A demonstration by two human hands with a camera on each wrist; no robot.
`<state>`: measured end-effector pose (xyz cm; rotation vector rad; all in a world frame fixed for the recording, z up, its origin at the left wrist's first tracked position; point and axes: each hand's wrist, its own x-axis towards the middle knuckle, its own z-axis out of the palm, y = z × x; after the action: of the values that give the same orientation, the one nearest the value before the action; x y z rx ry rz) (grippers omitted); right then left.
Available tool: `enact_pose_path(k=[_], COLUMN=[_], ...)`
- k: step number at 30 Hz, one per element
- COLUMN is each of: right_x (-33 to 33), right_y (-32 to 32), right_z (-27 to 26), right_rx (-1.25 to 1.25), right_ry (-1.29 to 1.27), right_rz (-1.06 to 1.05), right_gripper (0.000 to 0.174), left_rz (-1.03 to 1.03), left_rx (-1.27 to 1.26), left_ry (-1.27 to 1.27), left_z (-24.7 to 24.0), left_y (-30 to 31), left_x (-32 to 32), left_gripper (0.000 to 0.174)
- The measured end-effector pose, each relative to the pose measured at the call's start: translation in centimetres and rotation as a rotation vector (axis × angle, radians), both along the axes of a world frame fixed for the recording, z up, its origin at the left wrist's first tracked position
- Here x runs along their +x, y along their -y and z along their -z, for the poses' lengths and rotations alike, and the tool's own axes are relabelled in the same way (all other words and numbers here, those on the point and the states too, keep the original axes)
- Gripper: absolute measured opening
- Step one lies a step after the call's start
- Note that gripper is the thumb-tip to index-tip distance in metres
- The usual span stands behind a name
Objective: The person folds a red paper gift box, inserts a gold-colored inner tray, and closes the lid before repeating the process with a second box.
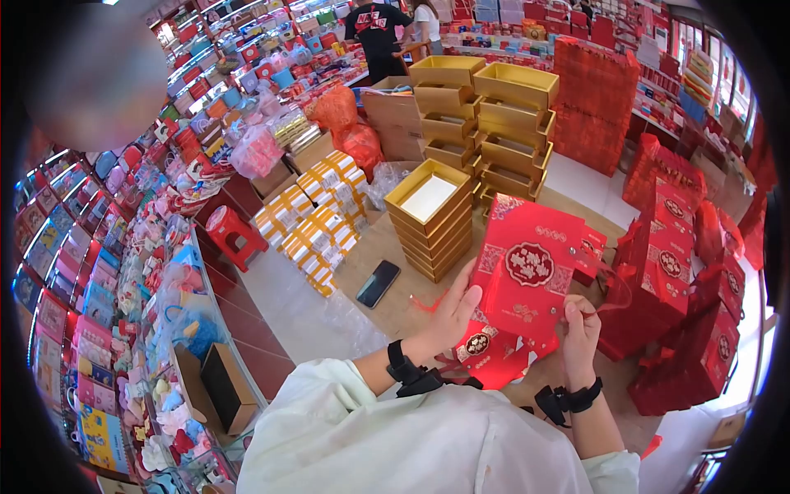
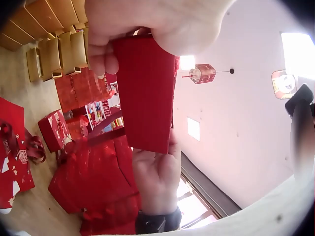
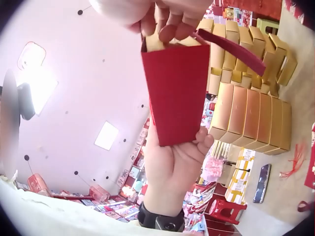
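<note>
Support for the red bag [image 1: 504, 311], held between both hands, best comes from the left hand [image 1: 453, 319], its fingers gripping one side. The right hand [image 1: 583, 333] curls its fingers over the opposite, open edge, near the ribbon [image 3: 238, 52]; a light, even pinch should avoid creasing it.

gift shop, crowded shelves [image 1: 99, 288], stacked gold boxes [image 1: 429, 198], red gift bags [image 1: 658, 263]

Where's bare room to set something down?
Brown surface: between phone, front gold box stack and red tassel; also between right hand and standing red bags. Crowded under the held red bag, where red packaging lies.
</note>
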<state>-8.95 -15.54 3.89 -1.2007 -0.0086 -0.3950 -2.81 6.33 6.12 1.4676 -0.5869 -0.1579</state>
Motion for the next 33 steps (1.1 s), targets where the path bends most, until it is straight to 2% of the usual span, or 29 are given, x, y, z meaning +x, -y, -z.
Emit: enact_pose_path(k=[1, 2, 3, 4, 5, 7, 8, 9, 11, 12, 15, 16, 21, 23, 24, 26, 28, 30, 33], right_x=[-0.3, -0.4, -0.4, 0.1, 0.2, 1.2, 1.0, 0.6, 1.1, 1.1, 0.6, 0.7, -0.1, -0.1, 0.0, -0.2, -0.3, -0.5, -0.6], right_y=[0.2, 0.2, 0.2, 1.5, 1.8, 2.3, 3.2, 3.7, 3.4, 2.1, 3.6, 2.8, 4.2, 3.8, 5.4, 5.5, 6.1, 6.7, 7.9], right_z=[-0.1, -0.6, -0.9, 0.2, 0.0, 1.1, 2.5, 3.2, 3.9, 2.3, 2.5, 0.5, -1.2, -1.2, 0.8, 0.3, -0.2, -0.2, -0.3], right_rx=[0.001, -0.016, -0.033, -0.145, -0.212, -0.05, 0.134, 0.14, 0.295, 0.243, 0.197, 0.009, 0.096, -0.005, -0.045, 0.01, 0.033, 0.084, 0.138], right_ry=[-0.012, 0.001, 0.018, 0.105, 0.17, 0.015, -0.097, -0.096, -0.121, -0.162, -0.285, -0.243, -0.298, -0.337, -0.318, -0.328, -0.34, -0.362, -0.38], right_rz=[0.008, -0.062, -0.135, -0.207, -0.101, -0.008, -0.068, -0.077, -0.287, -0.17, -0.284, -0.21, -0.312, -0.228, -0.308, -0.322, -0.362, -0.39, -0.409], right_gripper=[0.009, 0.003, 0.007, 0.029, 0.042, 0.044, 0.04, 0.04, 0.038, 0.033, 0.024, 0.021, 0.02, 0.018, 0.01, 0.008, 0.017, 0.017, 0.021], left_rz=[-0.018, -0.043, -0.038, 0.038, 0.108, 0.129, 0.166, 0.202, 0.194, 0.22, 0.255, 0.27, 0.352, 0.388, 0.383, 0.383, 0.374, 0.366, 0.433], left_rx=[-0.026, -0.025, -0.024, -0.112, -0.2, -0.118, 0.024, 0.169, 0.225, 0.17, 0.097, 0.109, 0.161, 0.218, 0.22, 0.25, 0.236, 0.222, 0.274], left_ry=[0.04, 0.011, 0.003, -0.121, -0.243, -0.266, -0.165, -0.063, -0.044, -0.083, -0.134, -0.116, -0.075, -0.041, -0.037, 0.032, 0.016, -0.001, 0.0], left_z=[0.5, 1.3, 1.3, 1.1, 1.0, 0.8, 0.6, 0.3, 0.0, 0.0, 0.2, 0.1, -1.3, -2.8, -3.2, -3.9, -3.9, -4.3, -5.3], left_y=[0.2, 0.0, -0.3, -0.7, -1.1, -1.5, -1.7, -1.9, -2.0, -2.0, -2.4, -2.6, -3.9, -4.0, -4.1, -4.2, -4.5, -4.4, -3.6], left_x=[0.2, 0.7, 0.8, 1.1, 1.3, 1.3, 1.2, 1.1, 1.0, 1.1, 1.3, 1.3, 1.7, 1.9, 2.2, 2.6, 3.2, 3.5, 3.5], left_gripper=[0.054, 0.052, 0.052, 0.052, 0.052, 0.058, 0.058, 0.058, 0.059, 0.059, 0.059, 0.058, 0.057, 0.059, 0.059, 0.061, 0.062, 0.063, 0.063])
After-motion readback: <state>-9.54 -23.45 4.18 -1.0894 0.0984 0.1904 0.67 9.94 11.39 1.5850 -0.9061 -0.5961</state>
